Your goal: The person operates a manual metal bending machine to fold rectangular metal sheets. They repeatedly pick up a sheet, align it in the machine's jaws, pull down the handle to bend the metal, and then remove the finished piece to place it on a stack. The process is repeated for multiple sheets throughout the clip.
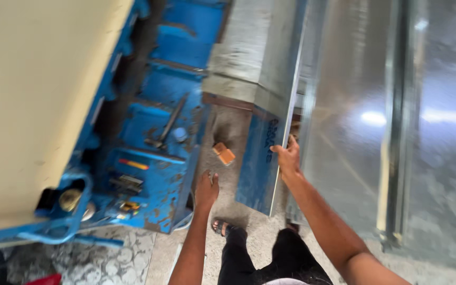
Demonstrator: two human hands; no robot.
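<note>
Right hand (288, 157) grips shiny, flat metal sheet (270, 111).

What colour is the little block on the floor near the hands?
The small block is orange, seen in the head view.

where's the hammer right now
In the head view the hammer lies left of centre on the blue machine, beside a small blue cap, up and left of the left hand.
</note>
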